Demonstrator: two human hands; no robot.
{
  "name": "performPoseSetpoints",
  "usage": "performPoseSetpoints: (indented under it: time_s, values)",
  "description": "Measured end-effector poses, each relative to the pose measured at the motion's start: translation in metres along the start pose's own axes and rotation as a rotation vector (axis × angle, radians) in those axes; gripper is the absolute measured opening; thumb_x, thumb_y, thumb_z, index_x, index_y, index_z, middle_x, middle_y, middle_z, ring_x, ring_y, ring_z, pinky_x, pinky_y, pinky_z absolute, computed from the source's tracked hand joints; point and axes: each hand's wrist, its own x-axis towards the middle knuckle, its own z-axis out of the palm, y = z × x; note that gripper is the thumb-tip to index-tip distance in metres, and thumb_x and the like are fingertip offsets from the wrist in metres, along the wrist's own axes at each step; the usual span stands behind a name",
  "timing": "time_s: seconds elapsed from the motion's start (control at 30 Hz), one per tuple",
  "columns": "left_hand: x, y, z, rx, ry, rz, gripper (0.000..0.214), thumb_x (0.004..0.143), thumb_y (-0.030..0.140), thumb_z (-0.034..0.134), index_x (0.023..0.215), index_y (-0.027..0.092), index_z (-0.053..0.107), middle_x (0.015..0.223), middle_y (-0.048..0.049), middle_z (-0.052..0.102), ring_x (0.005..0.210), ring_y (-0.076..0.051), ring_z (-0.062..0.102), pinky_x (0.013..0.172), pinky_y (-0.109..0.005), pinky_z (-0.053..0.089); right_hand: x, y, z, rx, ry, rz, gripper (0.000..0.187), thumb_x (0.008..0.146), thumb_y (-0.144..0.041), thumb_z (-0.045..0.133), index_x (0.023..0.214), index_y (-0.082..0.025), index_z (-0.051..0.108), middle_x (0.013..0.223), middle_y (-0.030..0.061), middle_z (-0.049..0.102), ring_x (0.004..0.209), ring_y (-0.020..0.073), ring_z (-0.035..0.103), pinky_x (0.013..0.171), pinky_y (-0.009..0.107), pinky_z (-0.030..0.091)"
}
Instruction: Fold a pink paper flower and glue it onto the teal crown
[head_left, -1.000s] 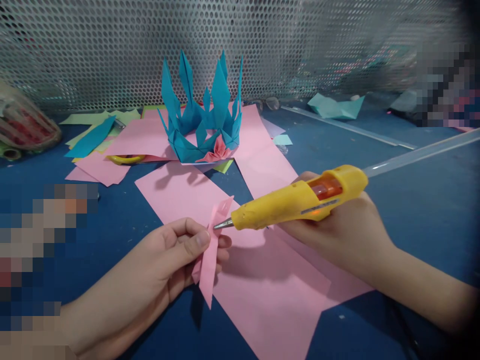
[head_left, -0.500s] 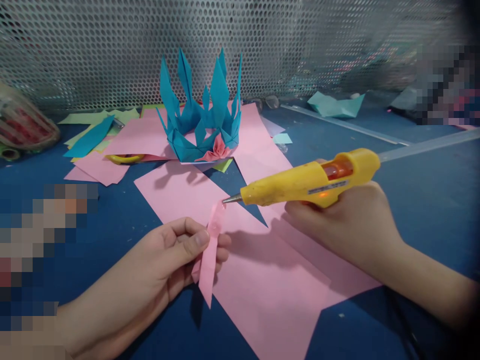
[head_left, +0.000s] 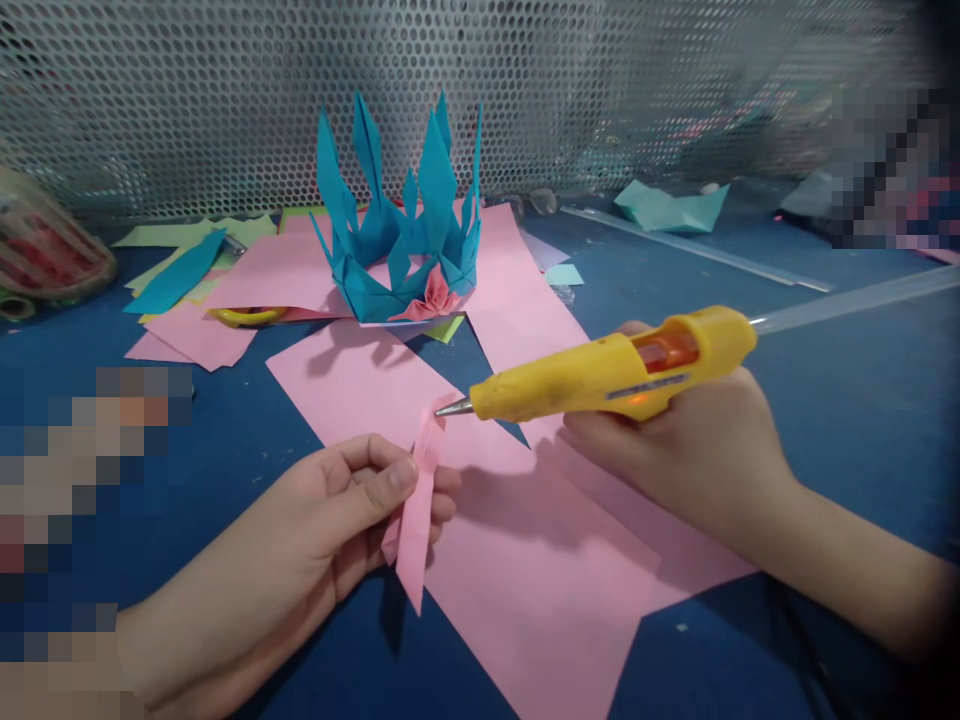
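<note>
Between the thumb and fingers of my left hand (head_left: 360, 510) is a folded pink paper strip (head_left: 417, 530), held upright with its loose ends hanging down. My right hand (head_left: 697, 450) is wrapped round the handle of a yellow hot glue gun (head_left: 570, 378); its trigger is hidden. The gun's metal nozzle (head_left: 454, 407) points left and meets the top part of the strip. A clear glue stick (head_left: 862, 300) juts out of the gun's back. Beyond both hands stands a blue folded-paper crown (head_left: 375, 290) with a pink paper flower (head_left: 435, 297) on its front.
Pink paper sheets (head_left: 540, 560) lie on the blue table (head_left: 840, 420) under my hands. Coloured scraps and a yellow-handled tool (head_left: 244, 317) lie at the left, near a clear jar (head_left: 52, 240). A folded teal paper (head_left: 673, 208) sits by the perforated metal panel (head_left: 247, 100).
My right hand has moved the glue gun slightly left and down, taking the nozzle from the strip's top right edge further onto it. The left hand has hardly moved.
</note>
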Motion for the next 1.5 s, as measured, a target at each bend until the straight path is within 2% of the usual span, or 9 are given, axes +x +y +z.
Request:
performPoseSetpoints:
  time_s: [0.13, 0.23, 0.37, 0.57, 0.73, 0.9, 1.03, 1.3, 1.5]
  values:
    - [-0.0013, -0.0012, -0.0004, 0.0, 0.013, -0.012, 0.016, 0.083, 0.033, 0.072, 0.084, 0.017, 0.071, 0.09, -0.005, 0.07, 0.082, -0.015, 0.062, 0.078, -0.024, 0.053, 0.0004, 0.0016, -0.0005, 0.002, -0.012, 0.022, 0.019, 0.065, -0.022, 0.056, 0.054, -0.025, 0.04, 0.051, -0.0013, 0.048, 0.046, 0.0155, 0.05, 0.045, 0.028, 0.033]
    - [-0.0022, -0.0016, 0.0008, 0.018, 0.008, 0.0, 0.017, 0.083, 0.035, 0.071, 0.084, 0.018, 0.072, 0.093, -0.0055, 0.071, 0.08, -0.015, 0.061, 0.075, -0.023, 0.053, -0.0019, 0.0008, -0.0013, 0.057, -0.049, -0.027, 0.017, 0.068, -0.024, 0.059, 0.058, -0.025, 0.046, 0.054, -0.001, 0.053, 0.047, 0.0162, 0.053, 0.046, 0.028, 0.035]
    - [-0.0021, -0.0008, 0.0027, 0.008, 0.0, 0.018, 0.021, 0.08, 0.037, 0.075, 0.082, 0.016, 0.073, 0.085, -0.0059, 0.071, 0.076, -0.015, 0.061, 0.075, -0.024, 0.054, -0.0039, -0.0007, -0.0022, 0.104, -0.072, -0.093, 0.011, 0.071, -0.029, 0.062, 0.067, -0.025, 0.052, 0.064, 0.0005, 0.061, 0.052, 0.018, 0.058, 0.049, 0.029, 0.039]
    - [0.0005, -0.0005, 0.0015, 0.035, -0.014, 0.012, 0.024, 0.079, 0.041, 0.074, 0.082, 0.017, 0.072, 0.086, -0.0058, 0.069, 0.078, -0.016, 0.06, 0.074, -0.024, 0.053, -0.0003, -0.0001, 0.0, 0.011, 0.002, 0.005, 0.018, 0.066, -0.024, 0.056, 0.056, -0.025, 0.041, 0.051, -0.0016, 0.048, 0.046, 0.0151, 0.049, 0.044, 0.027, 0.033]
    - [-0.0006, -0.0007, 0.002, 0.013, -0.008, 0.019, 0.026, 0.075, 0.042, 0.078, 0.079, 0.017, 0.072, 0.085, -0.0058, 0.07, 0.078, -0.016, 0.062, 0.075, -0.025, 0.055, 0.0015, 0.0006, -0.0007, 0.024, -0.011, 0.058, 0.018, 0.064, -0.024, 0.055, 0.053, -0.025, 0.04, 0.05, 0.0, 0.05, 0.045, 0.0161, 0.051, 0.042, 0.027, 0.033]
    - [-0.0014, 0.0005, 0.0025, -0.018, -0.006, 0.0, 0.018, 0.085, 0.034, 0.069, 0.078, 0.017, 0.071, 0.087, -0.0057, 0.071, 0.079, -0.015, 0.063, 0.074, -0.022, 0.057, 0.0025, 0.002, -0.002, 0.031, -0.002, 0.075, 0.018, 0.061, -0.022, 0.055, 0.052, -0.025, 0.04, 0.046, -0.0014, 0.05, 0.041, 0.0159, 0.051, 0.04, 0.027, 0.032]
    - [-0.0002, 0.0014, 0.0049, -0.038, 0.014, -0.003, 0.016, 0.088, 0.027, 0.066, 0.076, 0.017, 0.069, 0.087, -0.0059, 0.072, 0.08, -0.015, 0.065, 0.076, -0.022, 0.058, 0.0032, 0.0025, -0.0018, 0.042, -0.018, 0.076, 0.02, 0.061, -0.022, 0.055, 0.051, -0.025, 0.038, 0.041, -0.0026, 0.048, 0.037, 0.0144, 0.049, 0.037, 0.025, 0.027]
    - [0.001, -0.0017, 0.0005, -0.017, 0.015, -0.007, 0.015, 0.087, 0.03, 0.067, 0.08, 0.017, 0.069, 0.089, -0.0056, 0.072, 0.079, -0.014, 0.065, 0.076, -0.02, 0.058, -0.0016, 0.0075, 0.0005, -0.023, 0.055, -0.082, 0.022, 0.066, -0.025, 0.057, 0.053, -0.025, 0.04, 0.046, -0.0019, 0.051, 0.039, 0.0153, 0.05, 0.041, 0.027, 0.033]
    - [0.0016, -0.002, 0.0, -0.003, 0.028, -0.007, 0.016, 0.087, 0.031, 0.066, 0.086, 0.015, 0.07, 0.09, -0.0078, 0.072, 0.079, -0.015, 0.065, 0.076, -0.02, 0.059, -0.0012, 0.006, -0.0032, -0.045, 0.001, -0.225, 0.015, 0.072, -0.028, 0.063, 0.064, -0.024, 0.051, 0.055, 0.0006, 0.06, 0.044, 0.017, 0.056, 0.043, 0.027, 0.036]
